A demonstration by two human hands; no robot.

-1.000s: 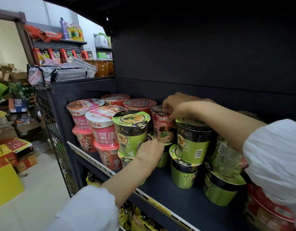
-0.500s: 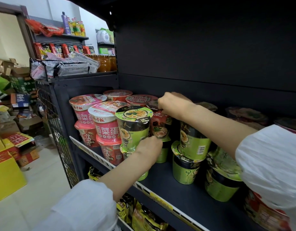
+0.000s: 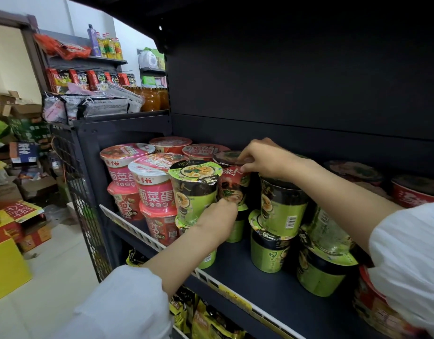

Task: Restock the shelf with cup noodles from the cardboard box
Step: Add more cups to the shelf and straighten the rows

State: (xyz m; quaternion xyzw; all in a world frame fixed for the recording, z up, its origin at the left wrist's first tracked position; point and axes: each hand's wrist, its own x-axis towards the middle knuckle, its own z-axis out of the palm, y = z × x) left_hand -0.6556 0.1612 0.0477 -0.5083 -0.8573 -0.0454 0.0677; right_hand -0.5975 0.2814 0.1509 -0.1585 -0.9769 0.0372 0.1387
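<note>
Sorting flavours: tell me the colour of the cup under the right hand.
Dark red cup, black lid, clearest in the head view.

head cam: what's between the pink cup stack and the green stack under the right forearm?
In the head view: a green-lidded cup held by the left hand, and behind it a dark red cup that the right hand grips at the lid.

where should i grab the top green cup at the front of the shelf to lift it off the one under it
Take the green cup by its tapered side wall just under the wide lid rim, coming from the open front of the shelf. Pink cups crowd its left and a red cup its right; the rim stops slipping.
</note>
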